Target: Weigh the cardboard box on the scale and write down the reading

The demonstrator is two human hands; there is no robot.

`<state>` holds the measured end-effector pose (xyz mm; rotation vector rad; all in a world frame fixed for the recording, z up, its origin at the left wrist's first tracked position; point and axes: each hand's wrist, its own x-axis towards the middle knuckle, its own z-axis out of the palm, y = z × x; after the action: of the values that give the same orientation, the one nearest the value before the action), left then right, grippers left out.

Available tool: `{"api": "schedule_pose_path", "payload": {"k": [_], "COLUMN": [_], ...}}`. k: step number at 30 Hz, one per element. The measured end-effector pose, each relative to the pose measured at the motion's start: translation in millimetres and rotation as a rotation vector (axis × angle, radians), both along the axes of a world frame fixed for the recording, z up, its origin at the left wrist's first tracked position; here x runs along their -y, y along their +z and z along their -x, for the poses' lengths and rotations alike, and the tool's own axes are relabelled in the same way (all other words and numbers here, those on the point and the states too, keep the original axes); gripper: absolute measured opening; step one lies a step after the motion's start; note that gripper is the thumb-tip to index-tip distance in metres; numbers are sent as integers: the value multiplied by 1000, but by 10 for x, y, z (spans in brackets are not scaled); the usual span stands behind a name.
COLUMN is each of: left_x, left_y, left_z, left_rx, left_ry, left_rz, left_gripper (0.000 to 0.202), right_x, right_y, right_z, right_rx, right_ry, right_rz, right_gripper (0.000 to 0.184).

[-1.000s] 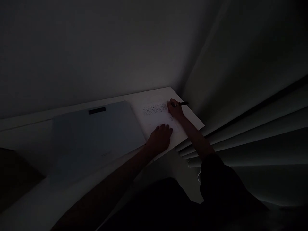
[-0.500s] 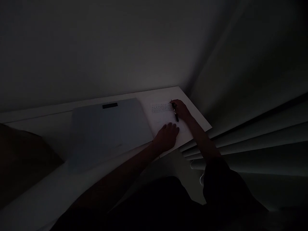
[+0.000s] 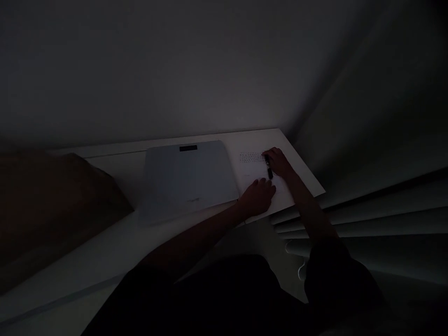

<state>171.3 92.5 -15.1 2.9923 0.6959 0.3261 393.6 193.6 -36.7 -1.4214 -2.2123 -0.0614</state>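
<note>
The scene is very dark. A white sheet of paper with rows of small marks lies at the right end of a white desk. My right hand grips a black pen at the right end of those rows, its body pointing back toward me. Flat on the lower part of the sheet, fingers together, rests my left hand.
A closed pale blue laptop lies on the desk left of the paper. A dark brown shape sits at the far left. Window blinds hang to the right of the desk corner, with a wall behind.
The pen has swung from pointing right to pointing back toward me in my right hand. The view has shifted, so everything sits further right in frame. My left hand stays on the paper.
</note>
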Motion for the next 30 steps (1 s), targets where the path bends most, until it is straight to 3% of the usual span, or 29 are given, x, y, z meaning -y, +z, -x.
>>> {"api": "schedule_pose_path", "payload": {"k": [9,17,22,26,30], "left_x": [-3,138,282,426,577], "left_y": [6,118,231,311,318], "left_z": [-18,186,603,1088,1635], "left_rx": [-31,28,121,125,253], "left_ry": [-18,-98,-46,67,208], "left_rz": [-59,-277,-312,-298,-365], "left_gripper": [29,43,43,43,36], "right_x": [32,-9,-31,-32,32], "right_y": [20,2,-19,-20,78], "right_z": [5,-75,-110,-121,-60], "right_rx": [-114,-266,-278,-265,-220], "right_ry": [-21,-112,-184,-270,-329], "right_rz": [-43,-106,-74,-40,-98], "right_gripper": [33,23,26,26,28]}}
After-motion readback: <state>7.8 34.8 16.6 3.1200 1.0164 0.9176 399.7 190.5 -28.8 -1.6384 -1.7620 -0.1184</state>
